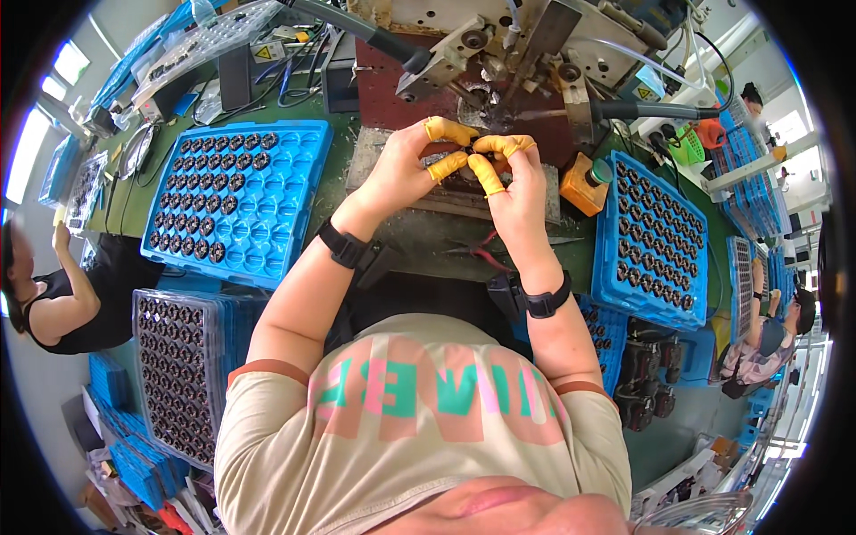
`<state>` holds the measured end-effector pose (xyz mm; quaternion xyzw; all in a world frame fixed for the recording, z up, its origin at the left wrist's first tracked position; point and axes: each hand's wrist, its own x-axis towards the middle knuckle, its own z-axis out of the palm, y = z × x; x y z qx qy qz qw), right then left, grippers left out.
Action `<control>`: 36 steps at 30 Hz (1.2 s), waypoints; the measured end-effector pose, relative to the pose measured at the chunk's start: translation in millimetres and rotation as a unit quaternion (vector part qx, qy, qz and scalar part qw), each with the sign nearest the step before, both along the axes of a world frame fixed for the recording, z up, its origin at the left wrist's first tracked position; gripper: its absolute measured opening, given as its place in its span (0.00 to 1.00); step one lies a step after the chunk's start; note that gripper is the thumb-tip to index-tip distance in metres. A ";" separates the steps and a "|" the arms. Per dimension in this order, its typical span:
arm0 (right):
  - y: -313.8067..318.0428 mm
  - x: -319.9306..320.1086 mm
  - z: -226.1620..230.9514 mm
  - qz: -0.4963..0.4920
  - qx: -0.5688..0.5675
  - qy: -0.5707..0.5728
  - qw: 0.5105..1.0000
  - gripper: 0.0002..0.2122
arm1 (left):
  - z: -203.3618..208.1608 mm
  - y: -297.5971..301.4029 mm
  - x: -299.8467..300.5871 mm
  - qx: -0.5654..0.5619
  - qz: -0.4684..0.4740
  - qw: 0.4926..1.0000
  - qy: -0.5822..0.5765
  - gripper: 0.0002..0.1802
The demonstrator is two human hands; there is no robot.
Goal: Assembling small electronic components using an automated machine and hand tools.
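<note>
My left hand (pixel 412 165) and my right hand (pixel 514 174) meet in front of the machine (pixel 499 76), yellow covers on their fingertips. Between them they pinch a small dark part (pixel 470 150), mostly hidden by the fingers. Its kind is too small to make out. Just below the hands lies a worn metal block (pixel 379 160) strewn with bits of debris. To the left stands a blue tray (pixel 308 169) with rows of black ring-shaped parts (pixel 207 181) and several bare pockets on its right side. Another blue tray (pixel 602 267), filled with similar parts, sits at the right.
Red-handled pliers (pixel 486 252) lie on the green bench near my body. An orange container (pixel 584 185) stands beside the right tray. Two black-gripped levers (pixel 383 40) flank the machine. Stacked trays (pixel 178 374) rise at lower left. Other people (pixel 67 285) sit on both sides.
</note>
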<state>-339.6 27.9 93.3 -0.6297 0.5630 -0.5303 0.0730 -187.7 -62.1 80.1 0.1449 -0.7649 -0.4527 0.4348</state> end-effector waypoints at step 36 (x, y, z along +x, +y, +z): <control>52.5 -74.6 -15.2 -0.244 -0.062 0.213 0.944 0.15 | 3.4 13.9 -20.1 -0.025 0.087 0.996 -0.023 0.21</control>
